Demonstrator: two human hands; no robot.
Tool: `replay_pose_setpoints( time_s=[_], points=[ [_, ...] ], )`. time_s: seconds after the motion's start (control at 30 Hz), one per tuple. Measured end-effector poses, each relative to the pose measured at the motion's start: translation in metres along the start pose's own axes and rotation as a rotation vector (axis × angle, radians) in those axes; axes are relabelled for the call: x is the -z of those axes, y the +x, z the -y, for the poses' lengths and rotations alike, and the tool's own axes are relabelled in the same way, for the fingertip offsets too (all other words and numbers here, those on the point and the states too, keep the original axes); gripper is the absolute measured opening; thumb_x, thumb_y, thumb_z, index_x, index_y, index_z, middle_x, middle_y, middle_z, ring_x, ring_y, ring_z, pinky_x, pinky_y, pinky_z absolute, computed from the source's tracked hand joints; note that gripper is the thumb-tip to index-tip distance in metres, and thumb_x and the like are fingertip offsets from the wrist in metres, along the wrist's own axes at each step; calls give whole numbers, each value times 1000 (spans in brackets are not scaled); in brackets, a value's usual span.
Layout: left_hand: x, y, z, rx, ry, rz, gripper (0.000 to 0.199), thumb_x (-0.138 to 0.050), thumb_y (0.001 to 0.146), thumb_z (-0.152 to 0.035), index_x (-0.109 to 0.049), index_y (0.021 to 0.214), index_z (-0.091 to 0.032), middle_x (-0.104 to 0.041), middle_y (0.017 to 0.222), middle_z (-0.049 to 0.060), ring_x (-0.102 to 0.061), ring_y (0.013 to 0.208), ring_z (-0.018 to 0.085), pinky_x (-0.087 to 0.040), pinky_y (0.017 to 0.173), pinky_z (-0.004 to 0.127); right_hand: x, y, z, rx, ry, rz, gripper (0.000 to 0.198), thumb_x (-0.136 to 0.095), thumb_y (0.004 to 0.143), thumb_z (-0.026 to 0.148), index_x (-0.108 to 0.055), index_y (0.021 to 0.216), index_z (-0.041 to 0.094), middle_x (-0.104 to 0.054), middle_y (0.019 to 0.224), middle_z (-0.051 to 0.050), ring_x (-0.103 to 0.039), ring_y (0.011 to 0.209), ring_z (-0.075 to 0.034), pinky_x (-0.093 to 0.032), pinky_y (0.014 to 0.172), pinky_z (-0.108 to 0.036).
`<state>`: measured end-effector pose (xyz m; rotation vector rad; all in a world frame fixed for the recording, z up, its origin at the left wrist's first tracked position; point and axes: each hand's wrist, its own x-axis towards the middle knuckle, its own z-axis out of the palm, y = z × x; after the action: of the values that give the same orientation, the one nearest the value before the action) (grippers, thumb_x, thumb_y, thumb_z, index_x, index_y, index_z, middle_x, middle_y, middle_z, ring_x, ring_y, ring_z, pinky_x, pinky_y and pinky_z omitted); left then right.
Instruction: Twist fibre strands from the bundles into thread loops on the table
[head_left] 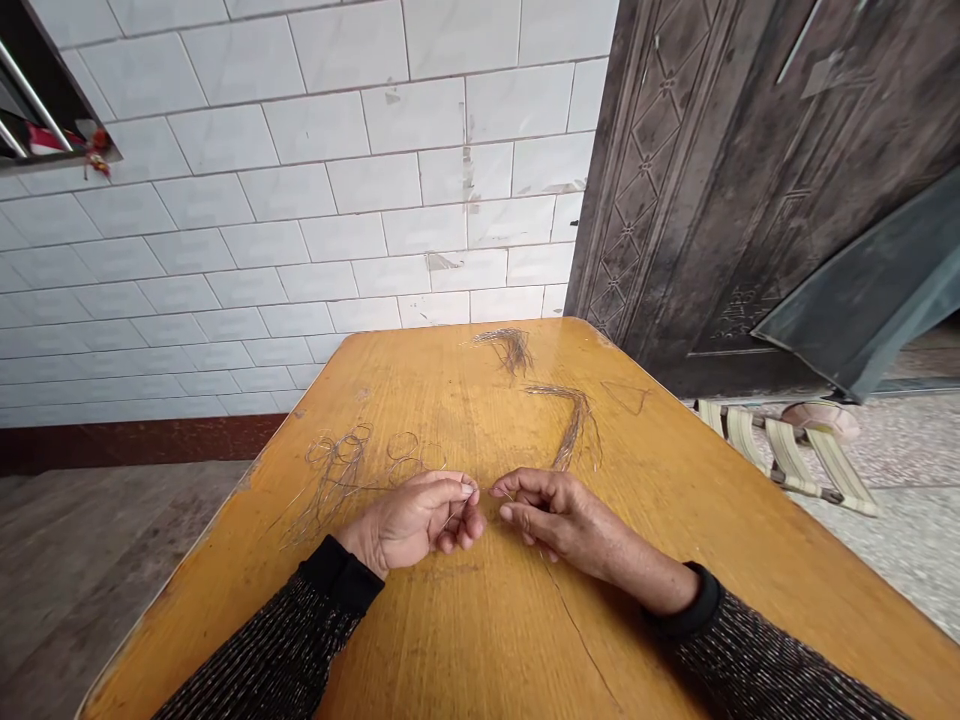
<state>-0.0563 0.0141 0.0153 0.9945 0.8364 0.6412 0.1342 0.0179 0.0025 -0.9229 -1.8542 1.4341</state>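
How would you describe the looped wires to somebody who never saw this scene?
Find the wooden table before the white tiled wall. On its left part, beside the left hand, lies a loose pile of thin wires. Its round loops set it apart from the two bent bundles.

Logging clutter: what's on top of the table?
On the table: two bent wire bundles, looped wires at left, a thin loop at right, and a strand toward the near side. Whatever lies beneath the hands and sleeves is covered.
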Motion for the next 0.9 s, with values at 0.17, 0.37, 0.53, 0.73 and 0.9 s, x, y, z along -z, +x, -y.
replay_pose_setpoints(
  time_s=[0.17, 0.37, 0.53, 0.73, 0.9],
  points=[
    [-5, 0, 4, -4, -32, 69, 18, -48, 78, -30, -47, 68, -15, -47, 44, -4, -38, 37, 5, -21, 38, 18, 0, -1, -3, 41, -64, 14, 24, -48, 80, 34, -56, 92, 14, -41, 50, 7, -32, 35, -2, -27, 33, -14],
    [-8, -2, 5, -32, -61, 101, 26, -52, 76, -39, -49, 68, -14, -49, 47, -3, -40, 38, 5, -21, 38, 18, 2, -2, -2, 129, -135, -19, 25, -48, 82, 34, -60, 92, 15, -43, 52, 5, -34, 42, -5, -28, 39, -17],
    [-7, -1, 6, -12, -101, 114, 24, -58, 74, -35, -50, 67, -13, -56, 52, 0, -44, 39, 5, -21, 37, 18, 3, -2, -2, 197, -231, -39, 22, -48, 82, 30, -62, 88, 15, -52, 58, 2, -38, 49, -7, -32, 47, -19],
    [-9, -3, 5, 6, -156, 144, 23, -61, 71, -34, -50, 69, -14, -50, 46, -4, -36, 34, 4, -18, 37, 18, 2, -2, 2, 239, -246, -56, 23, -46, 83, 30, -63, 85, 16, -60, 69, -1, -50, 60, -10, -39, 58, -21],
    [-8, -4, 5, -15, -107, 137, 26, -67, 64, -34, -51, 65, -13, -42, 39, -6, -28, 34, 2, -14, 38, 19, 2, -6, 7, 223, -286, -49, 25, -46, 83, 32, -65, 81, 15, -55, 59, 0, -46, 53, -9, -37, 53, -20]
  ],
)
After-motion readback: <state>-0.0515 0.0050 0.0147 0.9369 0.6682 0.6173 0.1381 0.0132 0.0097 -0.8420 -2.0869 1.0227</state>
